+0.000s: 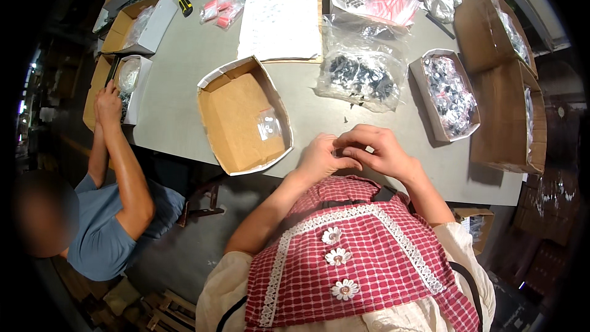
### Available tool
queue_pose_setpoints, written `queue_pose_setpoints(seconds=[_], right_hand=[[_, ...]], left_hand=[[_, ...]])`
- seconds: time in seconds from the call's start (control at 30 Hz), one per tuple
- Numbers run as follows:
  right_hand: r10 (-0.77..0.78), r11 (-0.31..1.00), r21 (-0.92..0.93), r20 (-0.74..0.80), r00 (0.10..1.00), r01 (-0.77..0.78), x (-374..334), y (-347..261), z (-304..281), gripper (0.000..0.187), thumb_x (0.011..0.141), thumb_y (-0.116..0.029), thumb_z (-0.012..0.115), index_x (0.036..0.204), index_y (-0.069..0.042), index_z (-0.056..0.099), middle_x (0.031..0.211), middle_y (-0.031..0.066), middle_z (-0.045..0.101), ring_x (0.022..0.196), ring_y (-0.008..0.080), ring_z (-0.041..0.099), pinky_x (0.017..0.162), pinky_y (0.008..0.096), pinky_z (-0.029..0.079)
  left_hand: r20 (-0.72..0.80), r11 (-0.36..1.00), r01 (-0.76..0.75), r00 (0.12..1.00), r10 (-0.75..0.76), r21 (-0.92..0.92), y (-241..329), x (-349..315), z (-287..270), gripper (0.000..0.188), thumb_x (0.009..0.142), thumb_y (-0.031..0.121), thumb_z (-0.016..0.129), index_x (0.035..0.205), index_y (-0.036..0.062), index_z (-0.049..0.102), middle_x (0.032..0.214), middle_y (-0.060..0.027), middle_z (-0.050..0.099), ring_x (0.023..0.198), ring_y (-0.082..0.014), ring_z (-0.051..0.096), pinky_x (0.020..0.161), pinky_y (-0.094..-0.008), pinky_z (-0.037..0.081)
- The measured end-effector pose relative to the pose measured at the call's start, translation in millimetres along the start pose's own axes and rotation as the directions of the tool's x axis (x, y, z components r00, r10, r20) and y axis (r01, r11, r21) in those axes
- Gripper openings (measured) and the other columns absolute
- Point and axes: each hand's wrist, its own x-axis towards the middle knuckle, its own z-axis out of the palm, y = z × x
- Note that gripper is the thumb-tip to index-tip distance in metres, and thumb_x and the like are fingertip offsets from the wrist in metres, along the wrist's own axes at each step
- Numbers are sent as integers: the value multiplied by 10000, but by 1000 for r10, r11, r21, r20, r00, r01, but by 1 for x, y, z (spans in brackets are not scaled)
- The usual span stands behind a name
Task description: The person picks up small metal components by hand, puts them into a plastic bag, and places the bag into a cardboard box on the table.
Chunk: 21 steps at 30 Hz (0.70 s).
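Observation:
Just over the table's near edge, my left hand (321, 158) and my right hand (382, 152) meet with fingers curled and pressed together. Whatever sits between their fingertips is too small and hidden to name. To their left lies an open cardboard tray (230, 101) with white outer walls. Inside it, against the right wall, rests a small see-through zip bag (268, 125) with several small white round pieces. Beyond my hands, a see-through plastic bag (359, 77) of small black parts lies on the table, and a few loose black bits are scattered in front of it.
Right of the black parts stands a white box (447, 95) full of small bagged pieces, beside brown cartons (505, 117). Papers (279, 21) and a bag of red-edged zip bags (375, 0) lie farther back. At left, a co-worker's hands (109, 106) reach into a box.

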Motion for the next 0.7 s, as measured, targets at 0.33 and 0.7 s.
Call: queue_pose_setpoints(seconds=[0.33,0.7], right_hand=[[-270,947,-177,22,963,270,0,6,-5,262,808,-175,676,1025,-29,689,1174,172,619,1055,344,608,899,431,504],[71,979,-171,-231,970,-113,-18,19,13,126,868,2,656,971,3,585,867,120,628,750,237,654,669,312,514]], left_hand=[[0,999,51,999,-51,-4,-21,-7,3,492,668,500,844,869,70,713,862,-85,693,822,-264,629,754,-372,493],[-245,996,-61,967,75,63,6,-7,-3,201,894,172,693,1033,27,694,997,-111,695,882,-213,677,750,-317,542]])
